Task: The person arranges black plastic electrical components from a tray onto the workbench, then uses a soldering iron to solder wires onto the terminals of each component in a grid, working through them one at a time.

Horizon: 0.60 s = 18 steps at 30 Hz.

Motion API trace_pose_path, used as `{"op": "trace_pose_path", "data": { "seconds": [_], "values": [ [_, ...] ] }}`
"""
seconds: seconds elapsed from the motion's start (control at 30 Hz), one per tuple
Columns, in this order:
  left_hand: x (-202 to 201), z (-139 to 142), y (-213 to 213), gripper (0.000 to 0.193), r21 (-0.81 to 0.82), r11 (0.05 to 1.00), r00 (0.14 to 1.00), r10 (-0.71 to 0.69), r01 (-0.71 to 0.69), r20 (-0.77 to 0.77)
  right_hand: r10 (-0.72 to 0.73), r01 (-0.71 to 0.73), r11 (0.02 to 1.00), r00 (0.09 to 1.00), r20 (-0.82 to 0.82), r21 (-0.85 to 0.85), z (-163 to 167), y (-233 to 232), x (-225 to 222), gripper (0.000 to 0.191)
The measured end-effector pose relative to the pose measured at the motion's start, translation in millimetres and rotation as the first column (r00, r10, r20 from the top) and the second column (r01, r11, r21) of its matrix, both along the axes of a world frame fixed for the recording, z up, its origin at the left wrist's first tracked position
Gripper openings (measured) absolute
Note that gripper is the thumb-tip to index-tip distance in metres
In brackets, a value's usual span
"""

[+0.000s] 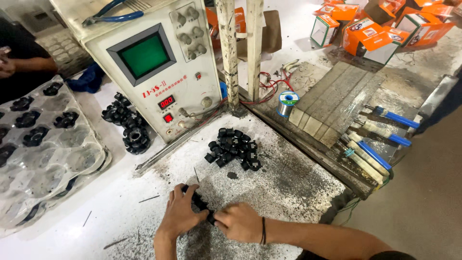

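Both hands are brought together low on the speckled grey worktop (pixel 288 188), at about six o'clock in the head view. A small black plastic part (pixel 201 204) is gripped between them: the left hand (pixel 180 212) is curled over its upper end with thumb and fingers closed on it, and the right hand (pixel 239 222) is closed on its lower end, fingertips pinched against it. A thin black band is worn on the right wrist. Most of the part is hidden by the fingers, so its shape cannot be told.

Just above the hands, towards twelve o'clock, a loose heap of small black plastic pieces (pixel 232 148) is seen on the worktop, well apart from the hands. At about eleven o'clock a cream-coloured bench instrument with a green screen, red digit display and a column of knobs (pixel 156 67) is stood. At its lower left, a cluster of larger black ring-shaped parts (pixel 127 124) is piled. At nine o'clock clear moulded plastic trays (pixel 48 154) holding a few black parts are laid. At one o'clock a spool of solder wire (pixel 288 102) is placed beside a grey slatted block (pixel 337 98), and at three o'clock several blue-handled tools (pixel 378 139) are lined up. Orange and white cartons (pixel 380 26) are stacked at two o'clock.
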<state>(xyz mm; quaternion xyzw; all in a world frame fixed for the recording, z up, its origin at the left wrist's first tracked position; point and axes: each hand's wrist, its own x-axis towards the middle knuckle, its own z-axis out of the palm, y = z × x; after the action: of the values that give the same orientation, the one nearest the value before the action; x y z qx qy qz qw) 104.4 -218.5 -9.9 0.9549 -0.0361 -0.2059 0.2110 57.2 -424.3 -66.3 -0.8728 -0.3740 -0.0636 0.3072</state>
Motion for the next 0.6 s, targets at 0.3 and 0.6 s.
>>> {"op": "trace_pose_path", "data": {
  "seconds": [0.3, 0.6],
  "values": [
    [-8, 3, 2, 0.129, 0.068, 0.996, 0.998, -0.064, 0.062, 0.020, -0.116, 0.219, 0.900, 0.954, 0.278, -0.377, 17, -39, 85, 0.035],
    [-7, -9, 5, 0.130, 0.025, 0.995, 0.989, -0.094, 0.092, 0.111, -0.072, 0.139, 0.956, 0.965, 0.254, -0.257, 9, -28, 99, 0.040]
  ]
}}
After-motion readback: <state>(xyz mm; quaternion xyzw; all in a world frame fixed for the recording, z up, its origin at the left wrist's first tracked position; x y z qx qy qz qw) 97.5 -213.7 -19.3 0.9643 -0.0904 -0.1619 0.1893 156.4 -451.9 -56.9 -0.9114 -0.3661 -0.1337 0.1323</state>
